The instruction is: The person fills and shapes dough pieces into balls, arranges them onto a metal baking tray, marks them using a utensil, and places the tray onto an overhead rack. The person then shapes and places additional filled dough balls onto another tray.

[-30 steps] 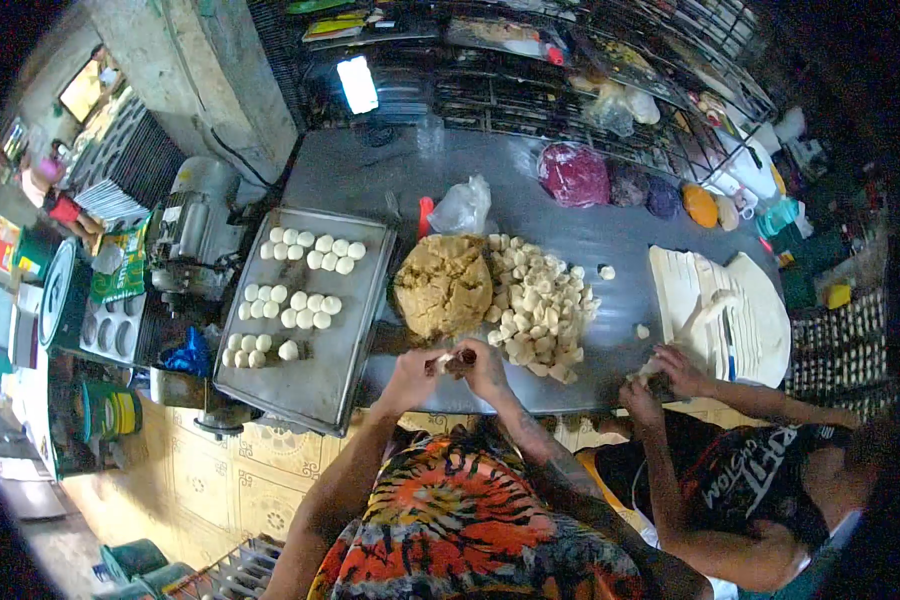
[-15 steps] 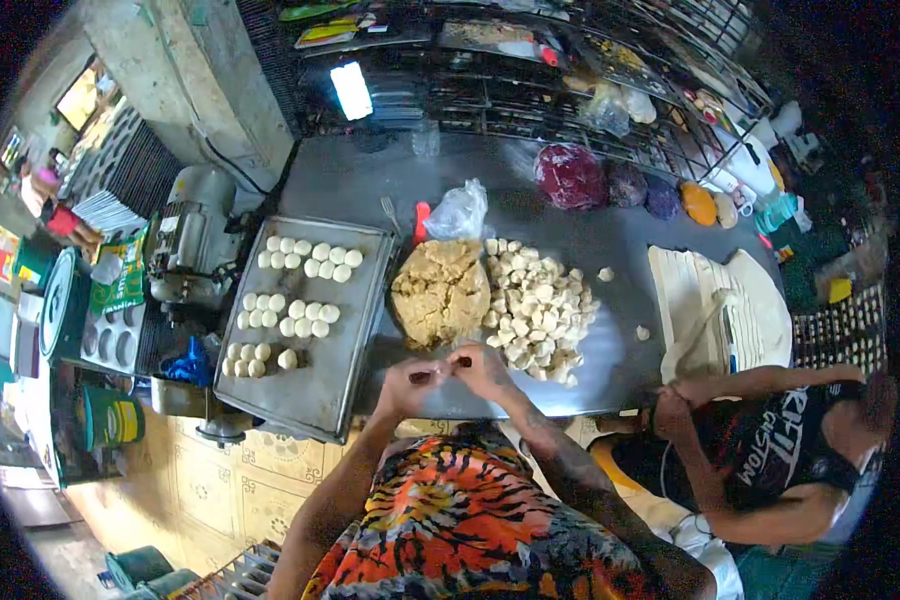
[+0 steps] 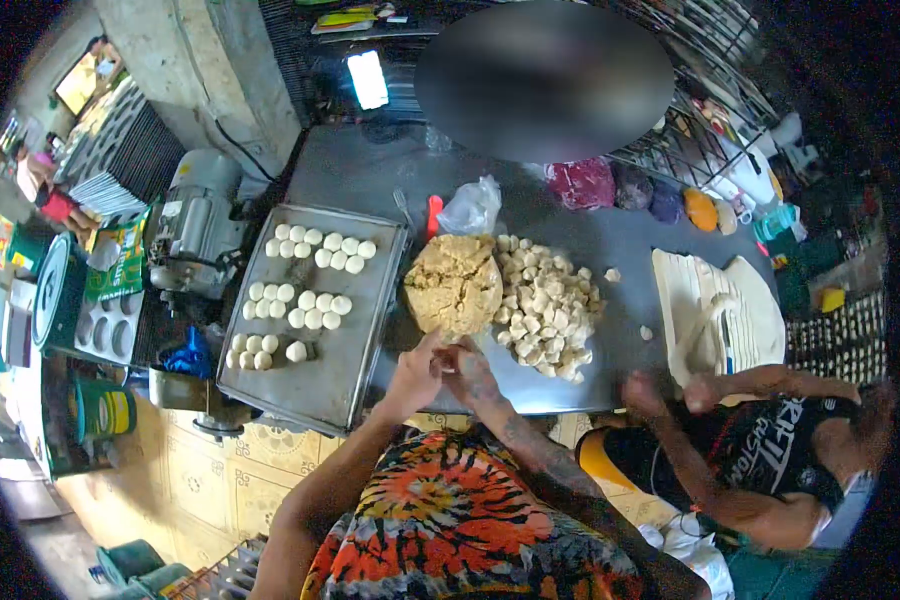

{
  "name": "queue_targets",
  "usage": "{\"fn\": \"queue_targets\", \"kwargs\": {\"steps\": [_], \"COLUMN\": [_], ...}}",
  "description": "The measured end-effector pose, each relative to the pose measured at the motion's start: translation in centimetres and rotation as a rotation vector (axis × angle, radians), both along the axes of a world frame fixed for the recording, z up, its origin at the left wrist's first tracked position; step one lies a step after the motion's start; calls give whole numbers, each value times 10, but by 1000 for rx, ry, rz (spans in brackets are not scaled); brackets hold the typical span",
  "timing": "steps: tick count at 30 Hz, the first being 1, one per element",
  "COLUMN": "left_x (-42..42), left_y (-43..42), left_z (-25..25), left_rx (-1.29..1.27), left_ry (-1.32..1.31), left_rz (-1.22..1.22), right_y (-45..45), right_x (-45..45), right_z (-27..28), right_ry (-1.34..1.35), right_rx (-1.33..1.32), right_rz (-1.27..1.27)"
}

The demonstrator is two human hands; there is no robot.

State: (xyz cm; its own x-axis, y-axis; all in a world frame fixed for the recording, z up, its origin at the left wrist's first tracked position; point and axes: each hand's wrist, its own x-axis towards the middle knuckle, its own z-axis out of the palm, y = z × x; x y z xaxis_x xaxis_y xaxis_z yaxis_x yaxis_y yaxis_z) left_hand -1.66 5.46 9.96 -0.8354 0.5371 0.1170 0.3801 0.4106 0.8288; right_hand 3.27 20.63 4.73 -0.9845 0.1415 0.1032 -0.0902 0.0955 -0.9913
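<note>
My left hand (image 3: 416, 380) and my right hand (image 3: 470, 374) meet over the table's near edge, fingers closed and touching. Whatever lies between them is too small and hidden to make out. Just beyond the fingertips sits a mound of crumbly tan filling (image 3: 454, 288). To its right is a heap of small cut dough pieces (image 3: 545, 305), with two loose pieces farther right. On the left, a metal tray (image 3: 345, 375) carries rows of round white dough balls (image 3: 313, 310), with a single ball at the end of the nearest row.
Behind the mound lie a clear plastic bag (image 3: 471, 205), a red-handled tool (image 3: 434, 214) and a fork. Colored lumps (image 3: 582, 185) line the back right. A folded cloth (image 3: 715, 310) lies near a co-worker (image 3: 770, 450) at right. A motorized machine (image 3: 205, 215) stands left of the tray.
My hands have come together and moved slightly nearer the mound. The view has shifted a little. The co-worker's hands have moved apart. A blurred patch now covers the rack at the top.
</note>
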Motion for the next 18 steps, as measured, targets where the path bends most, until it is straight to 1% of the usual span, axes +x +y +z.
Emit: {"fn": "queue_targets", "kwargs": {"steps": [1, 5, 6, 9, 10, 11, 15, 18], "left_x": [0, 1, 9, 42, 47, 49, 58, 58], "left_y": [2, 0, 3, 4, 3, 0, -15, -46], "left_z": [-1, -6, -2, 19, 24, 26, 27, 35], "left_rx": [-2, 470, 471, 509, 526, 527, 568, 560], "left_ry": [1, -403, -405, -597, -654, -649, -675, -640], "left_rz": [12, 116, 141, 328, 389, 407, 603, 624], "right_y": [6, 37, 40, 37, 34, 29, 10, -19], "right_x": [1, 5, 5, 4, 1, -2, -8, -14], "right_z": [1, 12, 21, 62, 67, 64, 35, 43], "right_ry": [1, -99, -109, -144, -145, -143, -281, -219], "right_rx": [-2, -209, -210, 30, 111, 108, 17, 36], "right_rz": [12, -23, -1, 134, 180, 197, 312, 344]}}
